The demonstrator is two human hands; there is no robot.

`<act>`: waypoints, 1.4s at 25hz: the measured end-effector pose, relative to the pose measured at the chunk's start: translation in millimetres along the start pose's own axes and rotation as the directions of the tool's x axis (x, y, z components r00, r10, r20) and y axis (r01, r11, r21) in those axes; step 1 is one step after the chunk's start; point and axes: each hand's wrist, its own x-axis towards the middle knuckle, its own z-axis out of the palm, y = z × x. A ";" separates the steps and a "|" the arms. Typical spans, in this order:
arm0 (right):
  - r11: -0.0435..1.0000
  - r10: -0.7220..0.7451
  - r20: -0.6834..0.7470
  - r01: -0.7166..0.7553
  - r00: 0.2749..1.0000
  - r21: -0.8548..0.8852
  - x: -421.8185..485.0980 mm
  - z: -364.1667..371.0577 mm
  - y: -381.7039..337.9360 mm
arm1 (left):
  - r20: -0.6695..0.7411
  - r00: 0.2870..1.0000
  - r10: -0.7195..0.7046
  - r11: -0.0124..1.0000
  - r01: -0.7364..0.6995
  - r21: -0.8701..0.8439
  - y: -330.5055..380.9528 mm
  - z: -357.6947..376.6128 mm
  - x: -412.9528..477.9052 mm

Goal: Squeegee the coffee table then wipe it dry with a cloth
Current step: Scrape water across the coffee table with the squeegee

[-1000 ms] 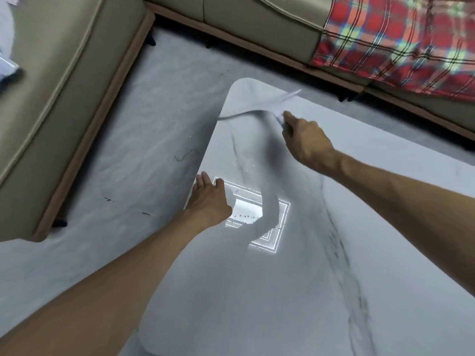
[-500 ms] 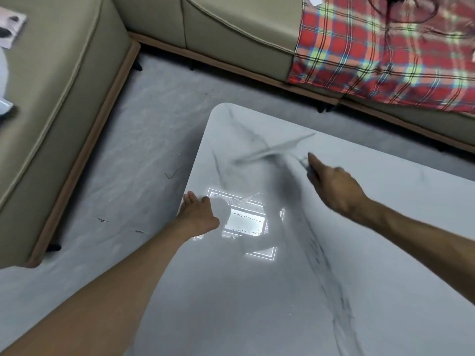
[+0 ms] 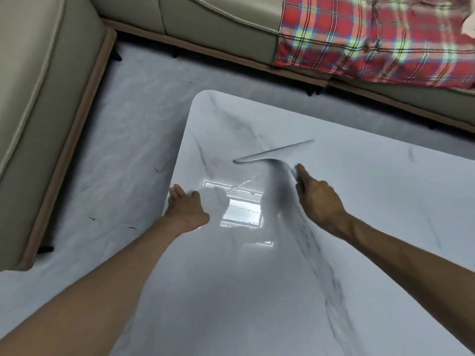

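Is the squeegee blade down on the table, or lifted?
Down, it seems: the blade of the pale grey squeegee meets the white marble coffee table with no visible gap. The right hand grips its handle.
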 end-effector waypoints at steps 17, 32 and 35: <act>0.992 -0.102 -0.063 0.106 0.993 0.071 84.8 16.2 -163.6 | -0.151 0.983 0.107 0.969 -0.137 -0.204 -38.8 0.4 -13.5; 0.946 -0.251 0.198 0.283 0.948 -0.157 -64.9 -12.2 -11.3 | -0.457 0.880 -0.131 0.889 -0.100 -0.448 -70.3 16.1 -57.4; 0.985 -0.174 0.037 0.174 0.984 0.018 1.1 -19.0 -74.5 | -0.463 0.860 -0.213 0.859 -0.060 -0.508 -84.1 22.5 -63.6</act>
